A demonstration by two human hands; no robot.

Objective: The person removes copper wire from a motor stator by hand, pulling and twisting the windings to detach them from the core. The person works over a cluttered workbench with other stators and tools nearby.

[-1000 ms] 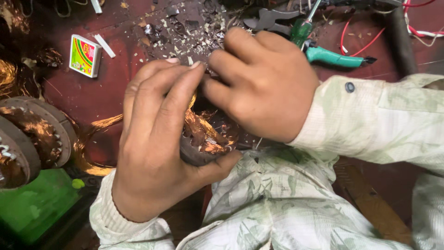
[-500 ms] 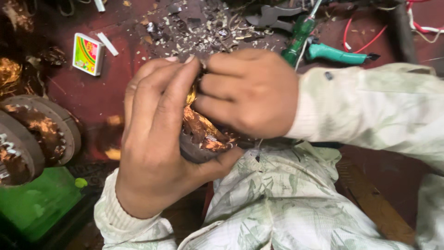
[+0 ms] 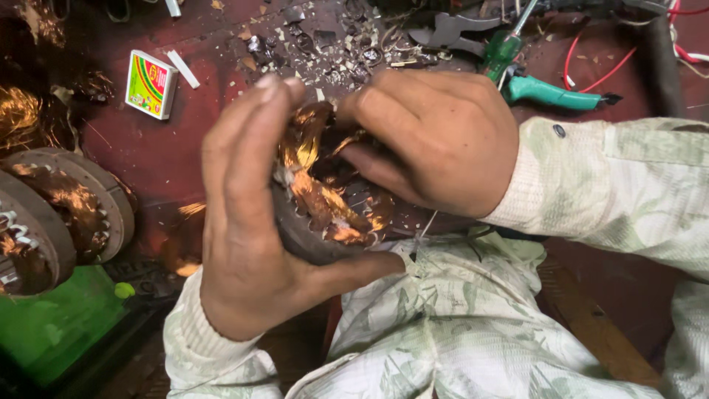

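Note:
A round motor stator (image 3: 325, 214) with shiny copper wire windings rests over my lap, tilted toward me. My left hand (image 3: 251, 222) cups its left side, thumb under the lower rim and fingers stretched up over the top. My right hand (image 3: 436, 137) is bent over the right side of the stator, its fingertips dug into the copper coils near the centre. Both arms wear pale leaf-patterned sleeves.
On the dark red bench lie a small colourful matchbox (image 3: 150, 83), a heap of metal scraps (image 3: 332, 44), a green-handled screwdriver (image 3: 506, 48) and teal-handled pliers (image 3: 554, 92). Two more copper-wound stators (image 3: 59, 214) stand at the left above a green box (image 3: 52, 325). Red wires (image 3: 613, 63) trail at top right.
My left fingers have lifted and spread, uncovering more of the copper windings. My right hand has shifted right and up, its fingertips now pulling at the coils.

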